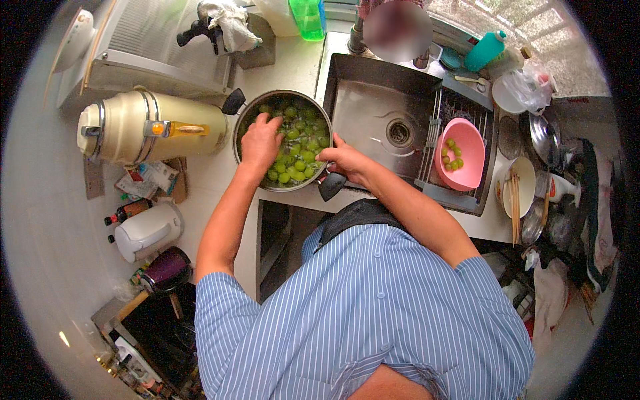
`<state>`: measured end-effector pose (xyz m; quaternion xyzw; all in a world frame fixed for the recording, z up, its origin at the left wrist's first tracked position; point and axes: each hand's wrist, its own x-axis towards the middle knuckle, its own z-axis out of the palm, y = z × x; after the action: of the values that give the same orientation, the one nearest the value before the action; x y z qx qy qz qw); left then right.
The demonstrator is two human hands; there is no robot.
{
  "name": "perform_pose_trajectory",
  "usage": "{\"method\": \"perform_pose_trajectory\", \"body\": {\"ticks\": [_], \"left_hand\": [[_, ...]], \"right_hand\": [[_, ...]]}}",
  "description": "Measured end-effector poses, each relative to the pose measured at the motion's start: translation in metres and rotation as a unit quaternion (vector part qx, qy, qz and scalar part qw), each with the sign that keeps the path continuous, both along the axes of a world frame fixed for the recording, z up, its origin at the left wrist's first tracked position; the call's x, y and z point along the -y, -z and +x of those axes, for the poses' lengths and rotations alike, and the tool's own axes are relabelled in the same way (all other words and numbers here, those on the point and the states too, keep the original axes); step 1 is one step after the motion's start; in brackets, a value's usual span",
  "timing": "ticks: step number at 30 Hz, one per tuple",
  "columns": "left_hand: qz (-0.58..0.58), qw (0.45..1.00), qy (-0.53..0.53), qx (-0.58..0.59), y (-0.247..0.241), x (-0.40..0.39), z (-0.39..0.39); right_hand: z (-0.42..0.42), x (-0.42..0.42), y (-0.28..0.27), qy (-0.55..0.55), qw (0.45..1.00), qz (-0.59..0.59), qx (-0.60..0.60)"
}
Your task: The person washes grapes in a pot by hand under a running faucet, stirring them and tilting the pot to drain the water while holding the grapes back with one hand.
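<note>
A two-handled metal pot (241,102) full of water and green grapes (300,165) stands on the counter, left of the sink. My left hand (261,142) reaches over its near left side, fingers dipped among the grapes. Whether those fingers hold a grape is hidden. At the pot's right rim is my right hand (347,160), thumb over the edge and fingers outside, beside a black handle (332,187). A pink basin (472,172) with several more green grapes rests on the rack over the sink's right part.
The stainless steel sink (360,115) has a round drain (400,132). A cream thermos jug (185,137) is left of the pot, near a white kettle (150,232). Bowl with chopsticks (515,200) and bottles crowd the right; a green bottle (308,20) stands at the back.
</note>
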<state>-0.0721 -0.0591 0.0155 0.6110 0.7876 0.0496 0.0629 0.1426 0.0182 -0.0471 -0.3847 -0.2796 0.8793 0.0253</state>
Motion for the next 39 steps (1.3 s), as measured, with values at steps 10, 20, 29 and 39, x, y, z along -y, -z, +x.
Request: {"method": "perform_pose_trajectory", "body": {"ticks": [10,20,29,39], "left_hand": [[-0.121,0.937,-0.211,0.251,0.045,-0.002,-0.028],[-0.312,0.706,-0.141,0.620,0.013,-0.026,-0.003],[-0.149,0.847,-0.102,0.500,-0.001,-0.041,0.040],[0.014,0.999,-0.028,-0.027,0.003,-0.058,0.036]], "right_hand": [[-0.001,0.003,-0.019,0.000,1.000,-0.011,-0.022],[0.000,-0.001,-0.017,0.011,1.000,-0.019,-0.016],[0.003,-0.001,-0.027,-0.009,1.000,0.008,0.016],[-0.001,0.004,-0.002,0.020,1.000,-0.009,-0.003]]}}
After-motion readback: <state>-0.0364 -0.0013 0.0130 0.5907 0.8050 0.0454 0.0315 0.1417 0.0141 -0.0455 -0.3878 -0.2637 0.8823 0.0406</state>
